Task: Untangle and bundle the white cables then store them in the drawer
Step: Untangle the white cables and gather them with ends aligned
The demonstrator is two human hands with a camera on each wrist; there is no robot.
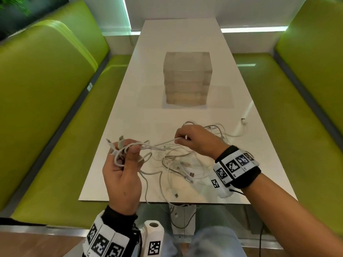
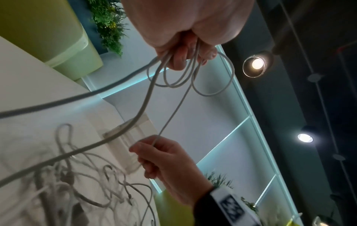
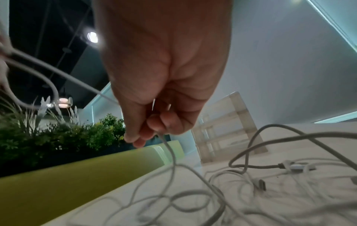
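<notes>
A tangle of white cables (image 1: 178, 164) lies on the near part of the white table (image 1: 130, 115), some strands hanging over its front edge. My left hand (image 1: 123, 160) is raised above the table's left front corner and grips a bunch of cable loops (image 2: 179, 79) with plug ends sticking up. My right hand (image 1: 193, 140) pinches a single white cable (image 1: 163, 143) that runs taut from the left hand's bunch. In the right wrist view the fingers (image 3: 154, 131) curl round that strand. A clear drawer unit (image 1: 187, 78) stands at mid-table, its drawers closed.
Green upholstered benches (image 1: 46, 93) flank the table on both sides. A loose cable end with a plug (image 1: 244, 121) lies near the right edge. Bare tabletop lies between the tangle and the drawer unit. My knees (image 1: 207, 242) show below the front edge.
</notes>
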